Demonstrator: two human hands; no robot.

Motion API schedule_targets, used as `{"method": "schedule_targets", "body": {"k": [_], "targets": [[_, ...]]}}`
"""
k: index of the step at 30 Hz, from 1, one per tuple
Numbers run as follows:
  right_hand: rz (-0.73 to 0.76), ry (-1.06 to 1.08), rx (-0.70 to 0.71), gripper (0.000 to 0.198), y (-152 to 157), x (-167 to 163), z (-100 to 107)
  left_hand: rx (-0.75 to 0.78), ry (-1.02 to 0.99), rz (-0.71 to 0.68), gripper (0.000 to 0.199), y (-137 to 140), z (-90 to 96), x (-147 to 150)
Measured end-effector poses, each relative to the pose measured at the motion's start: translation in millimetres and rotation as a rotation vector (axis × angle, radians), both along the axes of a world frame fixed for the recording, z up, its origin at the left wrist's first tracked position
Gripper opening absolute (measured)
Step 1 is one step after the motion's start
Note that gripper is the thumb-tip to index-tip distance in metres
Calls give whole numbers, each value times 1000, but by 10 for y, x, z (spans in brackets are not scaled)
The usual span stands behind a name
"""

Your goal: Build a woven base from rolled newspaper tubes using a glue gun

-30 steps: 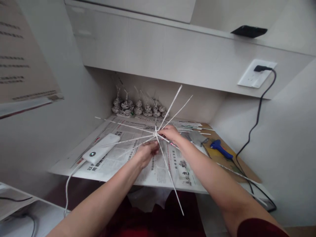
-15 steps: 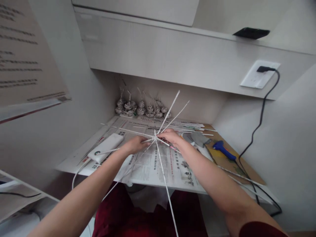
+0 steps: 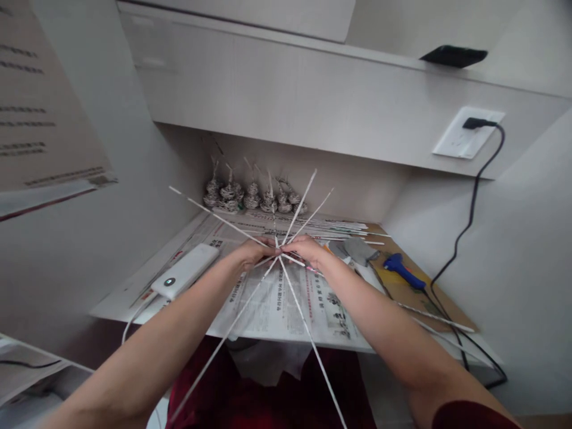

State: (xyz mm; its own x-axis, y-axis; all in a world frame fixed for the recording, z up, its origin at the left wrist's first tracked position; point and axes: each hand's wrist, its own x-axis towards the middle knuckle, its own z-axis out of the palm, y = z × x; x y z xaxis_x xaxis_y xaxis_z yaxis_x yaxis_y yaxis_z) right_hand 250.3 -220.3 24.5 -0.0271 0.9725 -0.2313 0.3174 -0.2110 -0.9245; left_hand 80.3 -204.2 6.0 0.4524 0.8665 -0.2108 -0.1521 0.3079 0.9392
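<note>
Thin white rolled-paper sticks (image 3: 299, 205) cross at one centre and fan out like spokes, held above the newspaper. Two long ones reach down toward my lap. My left hand (image 3: 258, 252) is closed at the left side of the crossing, its fingers pinching the sticks there. From the right, my right hand (image 3: 305, 248) pinches the same crossing, thumb and finger close to the left fingertips. The exact weave at the centre is partly hidden by my fingers.
Newspaper (image 3: 257, 304) covers the table. A white power bank (image 3: 186, 271) with a cable lies left. At right are a blue glue gun (image 3: 404, 271), grey cloth (image 3: 357, 250) and black cord (image 3: 469, 220). Several woven gourds (image 3: 252, 195) and loose paper sticks (image 3: 348, 226) lie behind.
My left hand has moved right, in to the crossing. The spokes have shifted: one at left now points up and away, and a lower-left one stretches toward my lap. The view moved slightly.
</note>
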Motion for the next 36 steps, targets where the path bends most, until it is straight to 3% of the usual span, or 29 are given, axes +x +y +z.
{"method": "schedule_targets", "body": {"k": [4,10,17,27,36], "targets": [[-12,-24,2,16,42,28,-56,44,11,118,23,33,-144,150],[-50,-72,82,14,53,81,-136,21,1,121,22,42,-228,163],[-69,-12,58,7,76,76,-162,-38,-14,165,24,37,-280,197],[-74,96,9,7,52,79,-222,45,-31,217,31,9,-335,214],[-78,116,61,16,59,80,-304,86,-21,220,29,-35,-324,223]]}}
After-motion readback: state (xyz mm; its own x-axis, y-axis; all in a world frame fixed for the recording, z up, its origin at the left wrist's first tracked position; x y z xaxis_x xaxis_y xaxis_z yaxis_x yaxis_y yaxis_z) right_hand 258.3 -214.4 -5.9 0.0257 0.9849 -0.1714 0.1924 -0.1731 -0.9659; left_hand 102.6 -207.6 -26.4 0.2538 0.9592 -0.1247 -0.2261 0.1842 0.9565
